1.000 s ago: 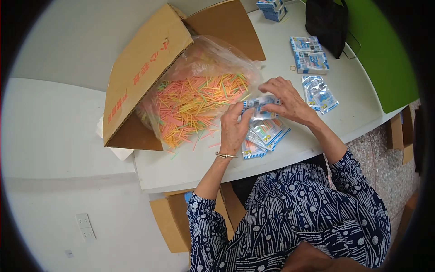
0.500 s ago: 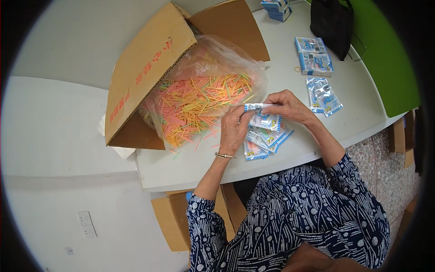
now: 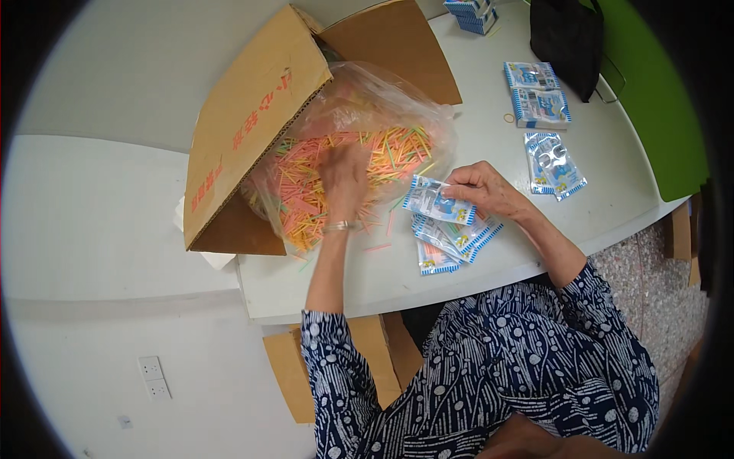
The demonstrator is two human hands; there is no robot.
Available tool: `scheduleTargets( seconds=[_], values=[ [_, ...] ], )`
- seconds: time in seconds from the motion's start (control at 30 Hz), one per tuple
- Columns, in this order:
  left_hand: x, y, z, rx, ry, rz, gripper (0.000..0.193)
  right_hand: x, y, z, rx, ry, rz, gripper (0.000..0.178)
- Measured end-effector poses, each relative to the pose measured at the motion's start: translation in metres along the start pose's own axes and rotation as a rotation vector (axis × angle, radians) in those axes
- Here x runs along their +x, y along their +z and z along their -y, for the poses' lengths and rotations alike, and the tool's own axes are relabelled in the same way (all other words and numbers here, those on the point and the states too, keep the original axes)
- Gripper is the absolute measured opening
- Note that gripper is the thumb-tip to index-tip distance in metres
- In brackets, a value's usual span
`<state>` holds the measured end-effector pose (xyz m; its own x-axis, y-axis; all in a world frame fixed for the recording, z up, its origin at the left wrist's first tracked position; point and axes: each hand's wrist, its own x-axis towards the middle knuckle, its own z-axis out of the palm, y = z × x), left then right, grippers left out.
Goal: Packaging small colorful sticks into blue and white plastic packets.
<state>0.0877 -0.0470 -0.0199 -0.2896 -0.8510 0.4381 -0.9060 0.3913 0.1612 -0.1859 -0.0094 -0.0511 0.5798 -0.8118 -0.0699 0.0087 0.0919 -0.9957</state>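
My right hand (image 3: 489, 191) pinches the edge of a small blue-and-white plastic packet (image 3: 428, 196), held above a loose pile of similar packets (image 3: 447, 233) on the table. My left hand (image 3: 344, 180) reaches over the heap of thin pink, yellow, orange and green sticks (image 3: 390, 153). Its fingers are smeared by motion, and whether they hold any sticks cannot be seen. The sticks lie in a clear plastic bag (image 3: 375, 88) that spills out of a tipped cardboard box (image 3: 252, 130).
Two overlapping packets (image 3: 554, 164) and bundled packets (image 3: 541, 107) lie on the right of the white table (image 3: 612, 168). A rubber band (image 3: 508, 118) is beside them. At the back are stacked packets (image 3: 472, 15) and a black bag (image 3: 566, 46). An open carton (image 3: 290, 375) stands below the table.
My left hand has let go of the packet and moved left and away from me, over the sticks. My right hand still holds the packet, which is now tilted.
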Motion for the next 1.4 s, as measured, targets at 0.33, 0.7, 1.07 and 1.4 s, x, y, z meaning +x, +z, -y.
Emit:
scheduleTargets(
  seconds=[0.33, 0.7, 1.07, 1.4],
  values=[
    [0.027, 0.044, 0.036, 0.651, 0.039, 0.019, 0.037, 0.001, 0.001, -0.001, 0.083, -0.041, -0.055, 0.024],
    [0.032, 0.051, 0.053, 0.501, 0.148, -0.162, 0.037, 0.007, 0.007, -0.001, 0.076, -0.103, -0.055, 0.025],
    [0.026, 0.042, 0.032, 0.491, 0.013, 0.016, 0.033, 0.004, -0.005, -0.004, 0.023, -0.080, -0.076, 0.024],
    [0.021, 0.004, 0.020, 0.259, -0.244, 0.263, 0.032, 0.007, -0.011, -0.012, 0.059, -0.102, -0.109, 0.024]
  ],
)
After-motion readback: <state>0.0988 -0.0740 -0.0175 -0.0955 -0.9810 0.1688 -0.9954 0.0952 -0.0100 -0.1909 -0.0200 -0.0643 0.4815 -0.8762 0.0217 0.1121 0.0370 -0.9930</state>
